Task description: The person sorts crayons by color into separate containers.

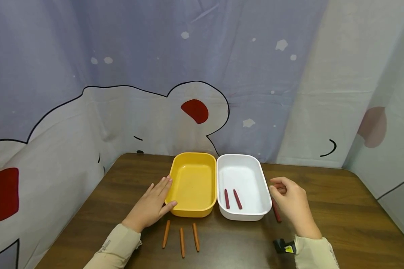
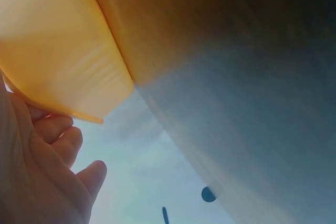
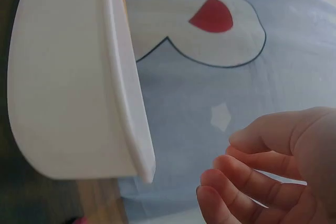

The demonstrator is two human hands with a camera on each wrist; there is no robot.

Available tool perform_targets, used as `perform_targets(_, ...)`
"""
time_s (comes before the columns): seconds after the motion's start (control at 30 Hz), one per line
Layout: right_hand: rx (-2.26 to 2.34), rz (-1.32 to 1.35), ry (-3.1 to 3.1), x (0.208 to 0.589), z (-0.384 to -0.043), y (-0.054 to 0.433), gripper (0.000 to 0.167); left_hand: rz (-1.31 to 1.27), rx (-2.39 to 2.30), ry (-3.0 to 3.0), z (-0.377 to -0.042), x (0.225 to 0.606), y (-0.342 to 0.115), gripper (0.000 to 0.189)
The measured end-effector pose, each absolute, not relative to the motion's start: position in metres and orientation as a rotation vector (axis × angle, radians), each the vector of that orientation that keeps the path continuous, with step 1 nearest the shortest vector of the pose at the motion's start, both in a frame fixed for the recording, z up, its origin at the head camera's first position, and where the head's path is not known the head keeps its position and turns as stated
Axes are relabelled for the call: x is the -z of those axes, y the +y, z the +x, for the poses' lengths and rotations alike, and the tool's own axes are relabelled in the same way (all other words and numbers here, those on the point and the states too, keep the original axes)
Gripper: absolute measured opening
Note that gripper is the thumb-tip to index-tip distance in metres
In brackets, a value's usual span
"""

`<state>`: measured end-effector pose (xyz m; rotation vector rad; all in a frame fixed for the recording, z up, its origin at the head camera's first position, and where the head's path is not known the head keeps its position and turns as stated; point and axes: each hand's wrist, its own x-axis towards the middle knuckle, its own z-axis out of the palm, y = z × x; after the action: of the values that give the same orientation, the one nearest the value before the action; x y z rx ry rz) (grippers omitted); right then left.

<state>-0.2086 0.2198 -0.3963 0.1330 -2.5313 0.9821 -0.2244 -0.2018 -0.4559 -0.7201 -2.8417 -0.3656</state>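
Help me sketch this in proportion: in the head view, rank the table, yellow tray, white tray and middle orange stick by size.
1. Table
2. Yellow tray and white tray: too alike to rank
3. Middle orange stick

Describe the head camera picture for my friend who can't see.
A person's left hand touches a yellow tray; the right hand hovers beside a white tray holding two red sticks. Another red stick and three orange sticks lie on the table.

Curtained indoor corner (cartoon-print fabric [image 1: 242, 71]) around a wood-look table [image 1: 336, 201]
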Motion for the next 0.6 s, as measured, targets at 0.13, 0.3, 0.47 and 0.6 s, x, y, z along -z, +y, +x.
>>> perform_targets(0.13,-0.973,0.105,-2.515,0.401,-0.21,0.227,0.017,-0.72,0.374,-2.851,-0.225,0.456,-0.201,0.078)
perform_targets(0.3,-0.986,0.063,-2.569,0.408,-0.212,0.234,0.02,-0.728,0.373,-2.841,-0.226,0.456,-0.2,0.078)
perform_targets(0.47,-0.991,0.022,-2.665,0.415,-0.215,0.24,0.025,-0.726,0.374,-2.835,-0.225,0.456,-0.201,0.078)
perform_targets(0.6,-0.99,-0.001,-2.734,0.421,-0.218,0.244,0.029,-0.723,0.376,-2.842,-0.225,0.455,-0.201,0.077)
